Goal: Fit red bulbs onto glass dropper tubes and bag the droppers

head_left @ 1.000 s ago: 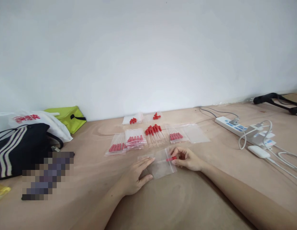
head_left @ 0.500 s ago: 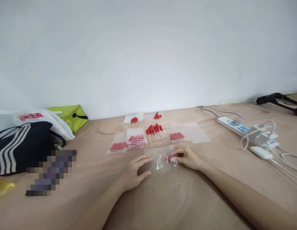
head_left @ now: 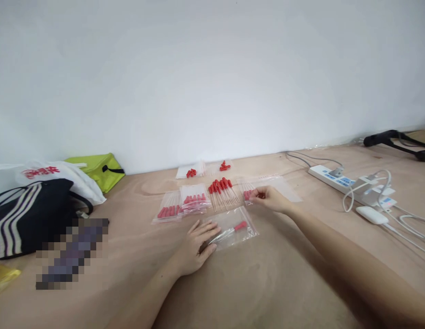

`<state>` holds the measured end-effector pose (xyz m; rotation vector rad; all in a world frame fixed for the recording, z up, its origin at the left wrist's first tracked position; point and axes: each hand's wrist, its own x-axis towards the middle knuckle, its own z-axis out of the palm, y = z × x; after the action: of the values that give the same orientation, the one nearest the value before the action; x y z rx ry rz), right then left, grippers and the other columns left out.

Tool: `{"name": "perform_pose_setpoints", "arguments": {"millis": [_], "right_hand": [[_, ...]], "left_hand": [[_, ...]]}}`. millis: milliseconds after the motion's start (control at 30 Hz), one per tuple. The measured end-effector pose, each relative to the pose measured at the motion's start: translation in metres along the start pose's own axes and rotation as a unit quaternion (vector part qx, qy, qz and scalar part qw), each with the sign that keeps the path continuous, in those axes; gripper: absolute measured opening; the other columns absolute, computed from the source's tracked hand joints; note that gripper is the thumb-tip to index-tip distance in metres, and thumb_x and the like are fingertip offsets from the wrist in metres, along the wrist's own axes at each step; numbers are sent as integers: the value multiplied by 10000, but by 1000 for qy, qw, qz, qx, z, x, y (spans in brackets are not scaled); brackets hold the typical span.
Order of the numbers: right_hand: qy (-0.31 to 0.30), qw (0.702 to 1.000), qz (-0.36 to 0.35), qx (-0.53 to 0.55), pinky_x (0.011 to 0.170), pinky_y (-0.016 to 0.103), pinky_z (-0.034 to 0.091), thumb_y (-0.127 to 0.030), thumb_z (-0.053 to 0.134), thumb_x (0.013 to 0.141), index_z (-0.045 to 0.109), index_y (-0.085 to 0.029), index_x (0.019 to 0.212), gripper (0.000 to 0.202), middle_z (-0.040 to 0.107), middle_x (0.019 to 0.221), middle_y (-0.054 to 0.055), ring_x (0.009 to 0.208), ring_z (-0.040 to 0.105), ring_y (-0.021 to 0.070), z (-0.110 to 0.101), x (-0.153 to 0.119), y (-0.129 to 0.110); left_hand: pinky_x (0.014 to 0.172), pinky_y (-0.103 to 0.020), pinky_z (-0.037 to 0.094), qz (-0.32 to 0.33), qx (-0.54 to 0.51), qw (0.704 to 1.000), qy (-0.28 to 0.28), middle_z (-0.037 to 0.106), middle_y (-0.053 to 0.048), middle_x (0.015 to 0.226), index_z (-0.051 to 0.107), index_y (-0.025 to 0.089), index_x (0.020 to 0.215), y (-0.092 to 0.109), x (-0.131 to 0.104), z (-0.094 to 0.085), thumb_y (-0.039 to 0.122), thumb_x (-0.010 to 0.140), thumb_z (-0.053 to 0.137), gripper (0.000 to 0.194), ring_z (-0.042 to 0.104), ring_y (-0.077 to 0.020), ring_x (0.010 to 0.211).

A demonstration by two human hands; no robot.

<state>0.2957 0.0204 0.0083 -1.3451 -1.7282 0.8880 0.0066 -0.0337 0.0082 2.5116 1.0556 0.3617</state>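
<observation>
A clear zip bag lies in front of me, holding one dropper with a red rubber bulb and a thin clear tube. On the bag's left end rests my left hand, fingers spread and flat. My right hand has its fingers curled together over another bag of droppers; what its fingertips hold, if anything, is hidden. Between the bags lies a fan of loose droppers, red bulbs pointing away. Left of them are two filled bag groups, droppers in bags and more bagged droppers.
Loose red bulbs and a second pile of red bulbs lie on bags by the wall. A power strip with cables is at right. A black striped bag, a white plastic bag and a green bag sit left.
My right hand has let go of the front bag and moved up to the filled bag at right. The front bag now lies flat, its dropper uncovered. My left hand stays on it.
</observation>
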Motion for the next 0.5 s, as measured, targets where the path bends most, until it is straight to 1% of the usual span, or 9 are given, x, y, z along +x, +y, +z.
{"name": "perform_pose_setpoints", "arguments": {"millis": [67, 133, 167, 267, 333, 400, 500], "right_hand": [[68, 995, 30, -71, 503, 216, 394, -281, 567, 686, 581, -156, 676, 126, 592, 582, -1, 517, 516, 107, 8, 22, -5], [97, 989, 39, -102, 545, 220, 402, -216, 575, 662, 573, -147, 729, 97, 597, 613, 12, 564, 537, 117, 23, 44, -11], [107, 987, 43, -113, 571, 225, 405, -198, 584, 647, 570, -141, 777, 142, 605, 641, 20, 597, 547, 126, 31, 53, -13], [123, 982, 58, -133, 628, 248, 406, -185, 606, 622, 546, -131, 892, 281, 621, 724, 51, 697, 567, 163, 52, 76, -16], [128, 979, 73, -140, 637, 257, 404, -166, 605, 616, 537, -128, 910, 304, 625, 764, 75, 739, 573, 185, 61, 85, -17], [132, 977, 89, -142, 635, 260, 403, -129, 597, 609, 535, -124, 908, 306, 626, 795, 99, 767, 577, 202, 66, 90, -18], [136, 976, 105, -137, 635, 262, 407, -85, 583, 598, 528, -112, 924, 331, 621, 821, 127, 794, 581, 224, 68, 93, -22]], "left_hand": [[1038, -516, 178, 2, 5, 1000, -9, 450, -39, 1306, 476, 265, 1215, 1, 0, -1, 261, 832, 452, 384, 349, -228, 1236], [1040, -512, 170, 8, 6, 1000, -16, 450, -39, 1305, 482, 268, 1210, 1, -1, -2, 268, 835, 453, 376, 350, -222, 1236], [1041, -511, 168, 12, 4, 1000, -18, 449, -36, 1306, 485, 274, 1206, 0, -1, -3, 270, 835, 455, 372, 349, -220, 1237], [1037, -512, 170, 20, -2, 1000, -24, 436, -26, 1315, 492, 293, 1197, 0, -1, -3, 270, 833, 459, 366, 338, -219, 1244], [1036, -511, 174, 20, -3, 999, -26, 431, -25, 1319, 495, 292, 1195, -1, -2, -3, 263, 833, 458, 365, 335, -219, 1246], [1034, -515, 179, 18, -3, 999, -27, 434, -26, 1317, 501, 290, 1190, -1, -2, -2, 263, 831, 460, 362, 338, -223, 1244], [1029, -526, 183, 16, -2, 999, -28, 436, -31, 1315, 504, 287, 1188, -1, -2, -2, 279, 831, 461, 359, 340, -231, 1242]]}}
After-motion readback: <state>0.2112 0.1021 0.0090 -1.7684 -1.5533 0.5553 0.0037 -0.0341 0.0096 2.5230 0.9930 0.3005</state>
